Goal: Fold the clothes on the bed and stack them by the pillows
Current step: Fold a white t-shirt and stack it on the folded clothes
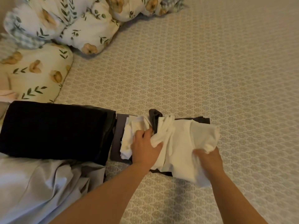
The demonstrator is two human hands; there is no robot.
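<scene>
A crumpled white garment [179, 143] lies on top of a folded dark grey garment [117, 143] in the middle of the bed. My left hand [145, 147] grips a bunch of the white cloth at its left part. My right hand [208, 160] pinches the white cloth at its lower right corner, slightly blurred. To the left sits a folded black garment [55, 131], just below the floral pillows [37, 75].
A floral duvet [77, 21] is bunched at the top left. A light grey-lilac cloth [40, 188] lies crumpled at the lower left, under the black garment. The patterned beige bedsheet [210, 70] stretches to the right and far side.
</scene>
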